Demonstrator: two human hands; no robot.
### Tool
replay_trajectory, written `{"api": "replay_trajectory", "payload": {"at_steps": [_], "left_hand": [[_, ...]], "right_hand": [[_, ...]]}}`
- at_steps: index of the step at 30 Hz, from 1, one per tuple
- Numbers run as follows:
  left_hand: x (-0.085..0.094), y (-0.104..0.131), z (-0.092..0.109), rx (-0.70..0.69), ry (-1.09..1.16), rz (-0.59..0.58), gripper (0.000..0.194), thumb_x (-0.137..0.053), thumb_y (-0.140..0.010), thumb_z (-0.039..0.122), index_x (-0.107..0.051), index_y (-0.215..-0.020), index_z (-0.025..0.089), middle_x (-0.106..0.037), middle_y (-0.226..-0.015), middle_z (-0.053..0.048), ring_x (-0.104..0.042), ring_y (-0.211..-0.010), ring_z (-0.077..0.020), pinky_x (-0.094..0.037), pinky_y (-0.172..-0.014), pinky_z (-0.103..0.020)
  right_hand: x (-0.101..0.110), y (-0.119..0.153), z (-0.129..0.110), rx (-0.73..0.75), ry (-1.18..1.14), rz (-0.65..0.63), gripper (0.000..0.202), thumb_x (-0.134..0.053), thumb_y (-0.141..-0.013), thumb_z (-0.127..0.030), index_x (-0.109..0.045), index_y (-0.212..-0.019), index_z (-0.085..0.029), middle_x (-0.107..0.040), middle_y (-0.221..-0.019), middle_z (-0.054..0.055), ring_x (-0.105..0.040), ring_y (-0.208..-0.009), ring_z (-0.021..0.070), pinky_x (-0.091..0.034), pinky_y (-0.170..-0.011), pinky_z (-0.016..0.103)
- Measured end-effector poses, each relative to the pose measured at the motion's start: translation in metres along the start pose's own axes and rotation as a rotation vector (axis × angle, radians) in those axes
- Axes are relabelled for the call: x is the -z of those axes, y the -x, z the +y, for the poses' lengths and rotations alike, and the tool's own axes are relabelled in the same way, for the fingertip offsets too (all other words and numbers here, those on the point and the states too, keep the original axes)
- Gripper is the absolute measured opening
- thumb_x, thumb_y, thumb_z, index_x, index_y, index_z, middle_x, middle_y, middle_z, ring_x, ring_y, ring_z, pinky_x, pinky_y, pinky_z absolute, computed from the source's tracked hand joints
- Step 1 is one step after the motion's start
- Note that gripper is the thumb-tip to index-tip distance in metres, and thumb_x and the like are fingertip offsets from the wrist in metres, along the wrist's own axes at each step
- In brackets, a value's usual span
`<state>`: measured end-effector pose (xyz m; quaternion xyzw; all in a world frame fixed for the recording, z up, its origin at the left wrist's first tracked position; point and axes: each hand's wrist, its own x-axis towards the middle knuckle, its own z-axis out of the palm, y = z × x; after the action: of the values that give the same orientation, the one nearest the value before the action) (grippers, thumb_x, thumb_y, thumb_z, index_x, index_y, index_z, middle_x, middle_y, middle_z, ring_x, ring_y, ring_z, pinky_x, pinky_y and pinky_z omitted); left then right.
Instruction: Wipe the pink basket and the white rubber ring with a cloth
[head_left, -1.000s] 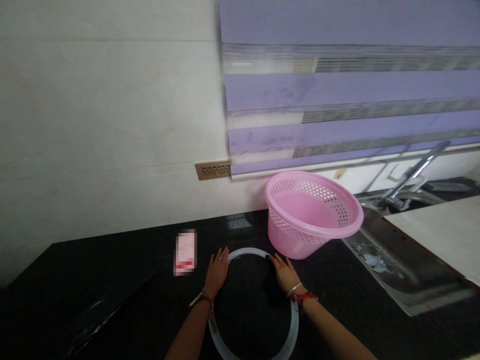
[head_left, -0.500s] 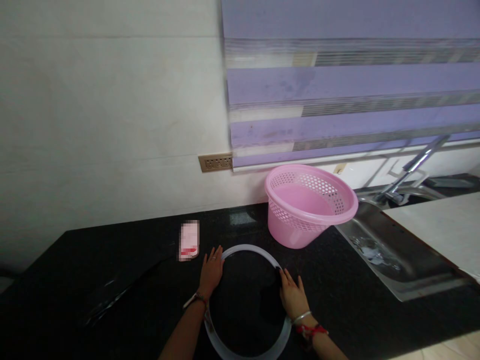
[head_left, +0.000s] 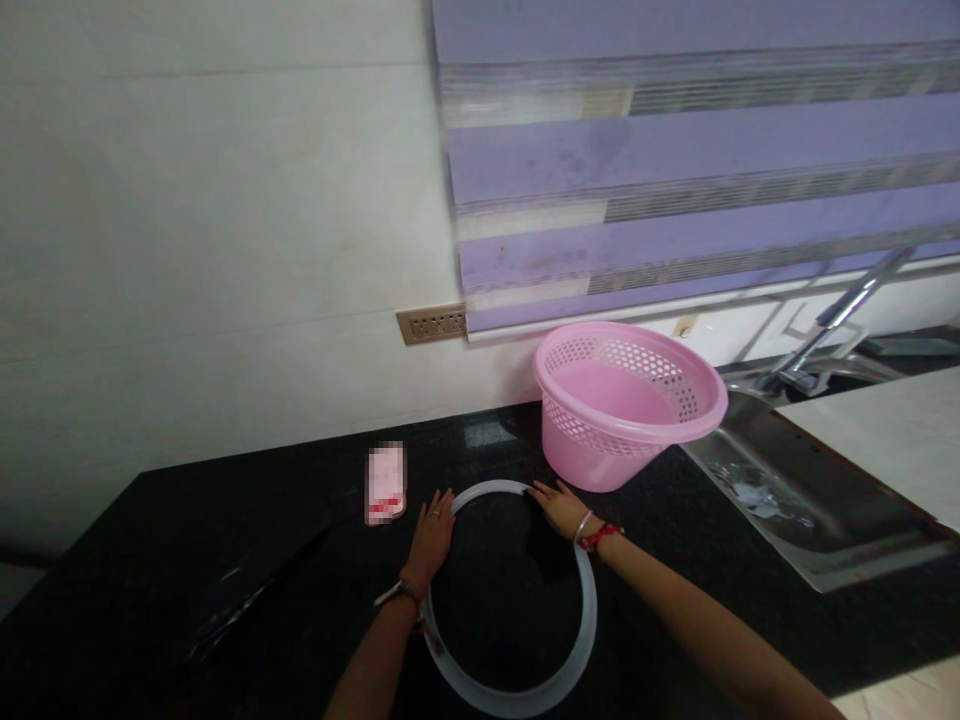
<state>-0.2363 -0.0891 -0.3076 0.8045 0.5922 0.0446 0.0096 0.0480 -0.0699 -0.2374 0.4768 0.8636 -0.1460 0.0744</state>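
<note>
A pale, whitish ring [head_left: 589, 600] lies flat on the black countertop [head_left: 645, 640], with dark surface showing inside it. My left hand [head_left: 431, 537] rests on the ring's upper left edge, its fingers stretched forward. On the upper right part of the ring lies my right hand [head_left: 564, 508], fingers spread and pointing left. Neither hand is wrapped round the ring. A bracelet sits on each wrist.
Behind my right hand stands a pink basket [head_left: 600, 465]. A blurred-out pink and white item [head_left: 386, 485] lies left of the ring. Dark, shiny plastic [head_left: 240, 605] is farther left. At the right are a steel sink [head_left: 840, 540] and a faucet [head_left: 855, 310].
My right hand has moved forward and left along the ring, from its right side to its upper right. My left hand stays on the ring. The view has shifted slightly.
</note>
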Motion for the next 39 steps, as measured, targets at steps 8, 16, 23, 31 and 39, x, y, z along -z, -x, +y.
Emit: {"api": "replay_trajectory", "payload": {"at_steps": [8,16,23,31,39], "left_hand": [[0.000,-0.011,-0.009,-0.054,-0.007,0.013,0.041,-0.028,-0.089,0.019,-0.041,-0.128,0.017,-0.042,-0.135,-0.009,-0.031,-0.128,-0.0216,-0.035,-0.100,-0.045],[0.005,-0.018,-0.013,-0.077,0.024,-0.019,0.040,-0.028,-0.089,0.020,-0.041,-0.128,0.017,-0.040,-0.137,-0.007,-0.030,-0.129,-0.0203,-0.033,-0.101,-0.043],[0.004,-0.016,-0.012,-0.059,0.013,-0.012,0.039,-0.028,-0.090,0.023,-0.042,-0.127,0.018,-0.041,-0.136,-0.005,-0.032,-0.128,-0.0200,-0.032,-0.102,-0.043],[0.004,-0.016,-0.012,-0.025,-0.025,0.007,0.039,-0.029,-0.090,0.024,-0.044,-0.126,0.019,-0.043,-0.135,-0.004,-0.034,-0.127,-0.0214,-0.034,-0.100,-0.043],[0.001,-0.010,-0.008,0.010,-0.046,0.026,0.038,-0.029,-0.090,0.025,-0.047,-0.123,0.019,-0.041,-0.136,-0.005,-0.035,-0.126,-0.0222,-0.036,-0.099,-0.042]], "right_hand": [[0.013,-0.055,-0.007,0.293,0.070,-0.049,0.053,-0.029,-0.079,-0.002,-0.039,-0.130,-0.012,-0.044,-0.130,0.013,-0.031,-0.127,0.0184,-0.022,-0.102,0.051],[0.022,-0.090,-0.032,0.465,0.060,-0.060,0.047,-0.032,-0.083,-0.007,-0.041,-0.128,-0.014,-0.047,-0.128,0.013,-0.033,-0.126,0.0196,-0.020,-0.102,0.053],[0.016,-0.076,-0.032,0.336,0.004,-0.023,0.049,-0.027,-0.082,-0.003,-0.042,-0.128,-0.014,-0.047,-0.128,0.011,-0.032,-0.126,0.0177,-0.019,-0.104,0.051],[-0.002,-0.019,-0.017,0.030,-0.044,0.063,0.055,-0.027,-0.077,-0.003,-0.041,-0.130,-0.011,-0.045,-0.130,0.012,-0.030,-0.127,0.0182,-0.017,-0.104,0.051],[-0.034,0.045,-0.036,-0.300,-0.062,0.109,0.058,-0.027,-0.074,-0.003,-0.038,-0.131,-0.004,-0.041,-0.131,0.016,-0.033,-0.125,0.0200,-0.014,-0.105,0.050]]}}
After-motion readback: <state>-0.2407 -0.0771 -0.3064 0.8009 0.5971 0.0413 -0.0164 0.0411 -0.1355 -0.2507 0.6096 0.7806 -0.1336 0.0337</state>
